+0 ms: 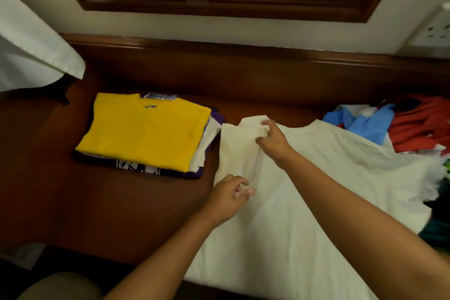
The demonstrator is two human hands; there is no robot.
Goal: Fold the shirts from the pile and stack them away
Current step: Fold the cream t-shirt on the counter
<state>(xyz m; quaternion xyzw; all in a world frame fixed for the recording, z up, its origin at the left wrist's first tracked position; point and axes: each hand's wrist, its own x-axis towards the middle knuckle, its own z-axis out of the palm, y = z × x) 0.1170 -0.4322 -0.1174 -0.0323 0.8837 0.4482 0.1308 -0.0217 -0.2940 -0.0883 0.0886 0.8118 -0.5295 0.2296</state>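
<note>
Dark brown wooden worktop [121,214] against a pale wall, under a wood-framed mirror [219,0]; white wall socket [435,31] at far right, white cloth [31,56] hanging at far left. Spread flat across the middle and right of the worktop: a cream shirt [304,190], neck towards the wall, left sleeve folded inward. Right hand [272,140] reaching across to that sleeve, grip closed on the fabric edge between thumb and curled fingers. Left hand [231,193] nearer, at the shirt's left edge, fingers curled in a pinch on the cloth. To the left, just beside the cream shirt, a folded stack [199,148] topped by a yellow shirt [141,129]. At far right, partly under the cream shirt, an unfolded pile [414,124] showing red and blue.
</note>
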